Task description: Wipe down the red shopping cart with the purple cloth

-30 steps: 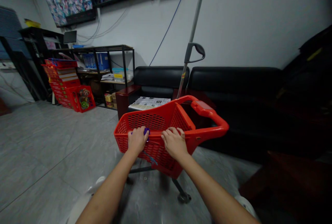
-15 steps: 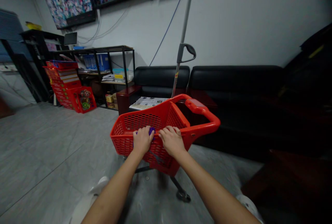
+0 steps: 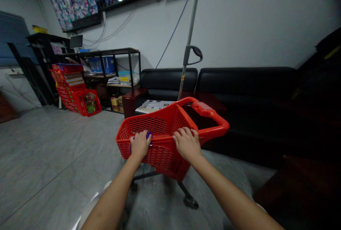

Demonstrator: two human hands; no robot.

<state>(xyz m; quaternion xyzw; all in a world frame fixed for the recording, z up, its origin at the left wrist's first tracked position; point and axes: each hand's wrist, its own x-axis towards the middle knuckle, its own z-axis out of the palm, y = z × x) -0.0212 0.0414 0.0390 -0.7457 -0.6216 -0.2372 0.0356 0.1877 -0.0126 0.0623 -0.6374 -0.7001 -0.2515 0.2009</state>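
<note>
A small red plastic shopping cart [image 3: 162, 157] with honeycomb-pattern walls stands before me, its handle [image 3: 213, 116] pointing right. My left hand [image 3: 140, 144] presses a purple cloth [image 3: 149, 136] over the near rim of the basket. Most of the cloth is hidden under my palm, with bits showing on both sides of the rim. Further right along that same rim, my right hand [image 3: 188, 144] has its fingers curled over the edge, close to the upright red divider [image 3: 186, 116].
Behind the cart is a black sofa [image 3: 245, 84] with a newspaper [image 3: 154, 105] on its seat. A grey pole [image 3: 190, 27] leans there. Left are shelves [image 3: 122, 50] and stacked red boxes [image 3: 70, 91]. One cart wheel [image 3: 190, 202] rests on the grey tiled floor [image 3: 53, 144].
Along the rim my hands have moved apart: the left one slid left with the purple cloth, the right one shifted right towards the divider. The whole view has shifted slightly.
</note>
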